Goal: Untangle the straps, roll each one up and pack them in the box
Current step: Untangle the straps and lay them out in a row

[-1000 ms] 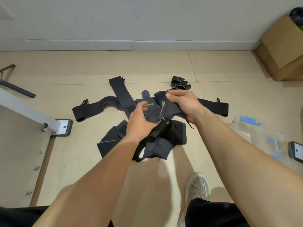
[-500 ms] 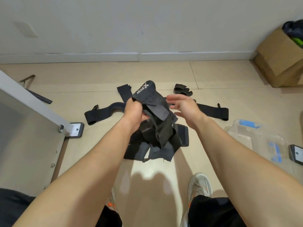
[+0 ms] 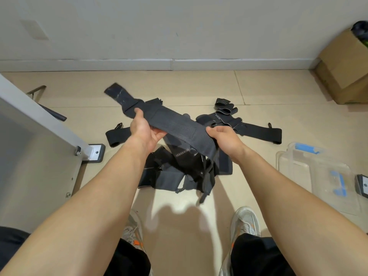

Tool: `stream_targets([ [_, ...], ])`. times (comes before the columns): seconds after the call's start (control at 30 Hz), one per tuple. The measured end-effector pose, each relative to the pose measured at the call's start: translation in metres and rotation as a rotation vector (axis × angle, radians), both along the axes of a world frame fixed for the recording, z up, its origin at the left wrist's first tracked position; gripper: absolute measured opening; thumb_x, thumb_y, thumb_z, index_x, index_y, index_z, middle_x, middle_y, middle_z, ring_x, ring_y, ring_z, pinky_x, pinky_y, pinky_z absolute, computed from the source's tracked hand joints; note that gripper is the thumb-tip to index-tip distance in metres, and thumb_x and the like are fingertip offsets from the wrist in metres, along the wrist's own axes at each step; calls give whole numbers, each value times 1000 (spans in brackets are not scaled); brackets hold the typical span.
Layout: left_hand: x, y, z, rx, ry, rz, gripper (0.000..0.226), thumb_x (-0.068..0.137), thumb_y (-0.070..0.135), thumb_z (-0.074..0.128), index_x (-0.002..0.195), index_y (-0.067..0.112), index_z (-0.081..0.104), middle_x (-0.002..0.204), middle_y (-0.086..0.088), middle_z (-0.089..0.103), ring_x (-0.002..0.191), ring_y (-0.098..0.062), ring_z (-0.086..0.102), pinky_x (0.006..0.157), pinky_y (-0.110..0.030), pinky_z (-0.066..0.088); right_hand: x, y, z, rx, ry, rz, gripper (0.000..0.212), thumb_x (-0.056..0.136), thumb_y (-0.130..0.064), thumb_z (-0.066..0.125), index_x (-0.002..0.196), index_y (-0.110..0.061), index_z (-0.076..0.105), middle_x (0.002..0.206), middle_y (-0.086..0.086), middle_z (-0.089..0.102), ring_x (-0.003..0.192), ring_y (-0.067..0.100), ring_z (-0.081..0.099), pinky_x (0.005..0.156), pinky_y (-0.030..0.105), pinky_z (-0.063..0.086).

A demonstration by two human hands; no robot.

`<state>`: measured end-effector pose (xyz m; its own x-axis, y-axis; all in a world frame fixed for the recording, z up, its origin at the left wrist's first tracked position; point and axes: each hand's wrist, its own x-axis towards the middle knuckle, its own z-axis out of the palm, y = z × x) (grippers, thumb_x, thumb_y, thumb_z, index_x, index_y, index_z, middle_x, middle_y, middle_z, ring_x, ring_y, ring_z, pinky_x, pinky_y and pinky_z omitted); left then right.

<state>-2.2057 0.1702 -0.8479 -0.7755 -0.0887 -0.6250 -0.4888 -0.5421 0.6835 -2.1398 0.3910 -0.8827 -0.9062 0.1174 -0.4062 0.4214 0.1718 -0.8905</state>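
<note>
Black-grey item in hand: dark grey wide elastic strap (image 3: 175,126), pulled flat in the air between both hands, above the floor heap. Its far end sticks out past the left hand and is blurred.
Left hand (image 3: 143,132): fingers curled under the strap, thumb on top, gripping it near the far end.
Right hand (image 3: 225,140): fingers curled round the near end, gripping. A thin black cord (image 3: 205,188) hangs from that end.
Floor heap: tangled heap of black straps (image 3: 169,176) on the beige tile floor (image 3: 179,220), directly below the held strap.
Writing: white lettering (image 3: 182,153) on a black panel in the heap reads roughly "OKEERSI", first letter unclear.
Loose straps: long black strap (image 3: 262,132) on the floor behind the right hand. Black strap with a metal ring (image 3: 117,134) left of the left hand. Small bundle of folded black straps (image 3: 225,108) behind the heap, markings too small to read.
Box: clear plastic box with blue latches (image 3: 294,168), on the floor at right, well apart from the heap. Every strap in view lies outside it.
Other: brown cardboard box (image 3: 346,66) in the far right corner. Grey metal table leg with foot plate (image 3: 95,154) at left. Grey shoes with orange accents (image 3: 245,222) at bottom.
</note>
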Motion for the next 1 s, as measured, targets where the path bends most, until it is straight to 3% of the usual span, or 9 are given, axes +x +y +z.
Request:
stream_targets([
  [0.1,-1,-2,-1,27,1,61,55,106,54,38,131,10,60,107,-12,76,89,-29,76,57,-41,61,-3,-1,6,-31,-21,61,38,102,-40,60,87,-6,67,73,-4,70,66,10,65,67,25,48],
  [0.27,-5,-5,-2,102,-13,168,54,106,52,40,129,8,60,103,-12,74,90,-30,74,57,-40,62,-3,4,-3,1,-123,156,57,76,-55,82,105,-6,74,108,3,76,97,20,71,95,37,52],
  [0.37,-2,1,-3,157,-14,119,53,106,51,42,127,7,63,111,-14,75,101,-31,74,64,-42,63,-1,-1,-4,-45,-146,201,17,93,-25,72,108,-17,73,102,-2,77,97,17,72,88,26,53],
  [0.47,4,20,2,119,6,-4,48,106,47,46,132,9,61,118,-14,73,106,-31,71,77,-48,63,-3,-19,3,119,11,109,52,88,-29,72,137,-34,57,126,-3,58,118,13,57,93,20,47],
  [0.57,15,45,13,-68,70,-202,37,106,40,50,127,10,58,120,-14,69,96,-28,72,88,-50,61,-7,-33,11,51,184,106,58,84,-28,69,140,-38,54,135,-4,55,123,8,54,101,27,44],
  [0.67,28,63,33,-369,205,-519,17,100,26,58,102,9,57,100,-10,67,87,-24,70,81,-39,59,-6,-39,23,10,206,206,43,90,-12,67,123,-39,60,110,-13,70,99,1,66,84,19,48],
  [0.8,24,64,49,-899,395,-1022,20,94,21,58,113,15,61,109,-3,67,102,-19,64,84,-32,52,-9,-33,27,-4,179,133,31,96,1,52,101,-27,66,79,-14,71,76,4,69,74,30,57],
  [0.87,19,61,47,-942,485,-1055,26,93,27,59,117,26,67,118,1,69,111,-19,63,90,-31,51,-7,-27,28,-91,144,51,20,108,-20,47,103,-19,67,82,-7,74,80,13,73,81,40,58],
  [1.0,10,54,25,-956,577,-697,35,95,21,59,127,32,67,129,10,65,120,-13,59,105,-31,45,-6,-17,27,-152,88,-82,40,110,-38,40,116,-10,68,106,8,78,101,26,74,91,46,56],
])
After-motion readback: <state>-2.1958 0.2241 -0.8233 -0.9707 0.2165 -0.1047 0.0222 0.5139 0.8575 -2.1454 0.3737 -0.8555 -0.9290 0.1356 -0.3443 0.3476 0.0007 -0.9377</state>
